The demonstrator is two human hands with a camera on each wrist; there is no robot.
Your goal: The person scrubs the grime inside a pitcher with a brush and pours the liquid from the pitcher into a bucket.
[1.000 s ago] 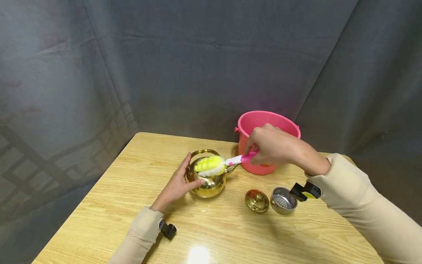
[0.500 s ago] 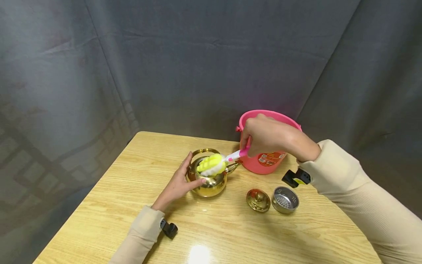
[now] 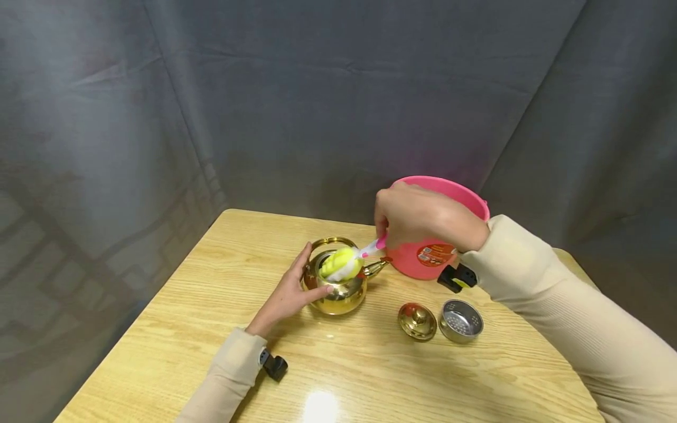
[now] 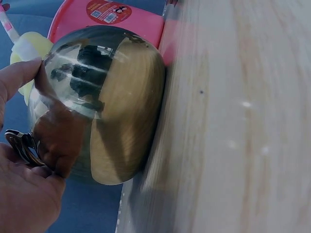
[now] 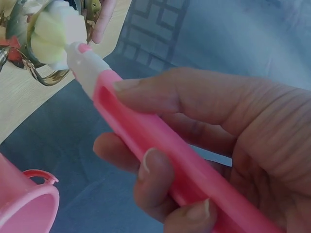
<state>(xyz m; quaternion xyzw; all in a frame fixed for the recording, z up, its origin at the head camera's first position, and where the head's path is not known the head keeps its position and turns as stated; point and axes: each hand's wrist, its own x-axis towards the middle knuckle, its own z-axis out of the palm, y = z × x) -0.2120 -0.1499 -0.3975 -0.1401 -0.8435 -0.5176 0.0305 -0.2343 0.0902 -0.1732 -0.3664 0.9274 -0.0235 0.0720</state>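
A shiny gold teapot stands on the table, its spout turned right and its hoop handle at the back. My left hand grips the pot's left side, the thumb on its front shoulder. With my right hand I hold a sponge bottle brush by its pink handle, the fingers wrapped round it in the right wrist view. The yellow and white sponge head sits tilted at the pot's open mouth, its lower end within the rim. The inside of the pot is hidden.
Right of the pot, a gold lid lies knob up beside a perforated steel strainer. A pink bucket stands behind the right hand. Grey curtains hang beyond the wooden table.
The right hand has moved left and the brush stands steeper, its sponge head lower into the pot's mouth. The left hand keeps its hold on the teapot.
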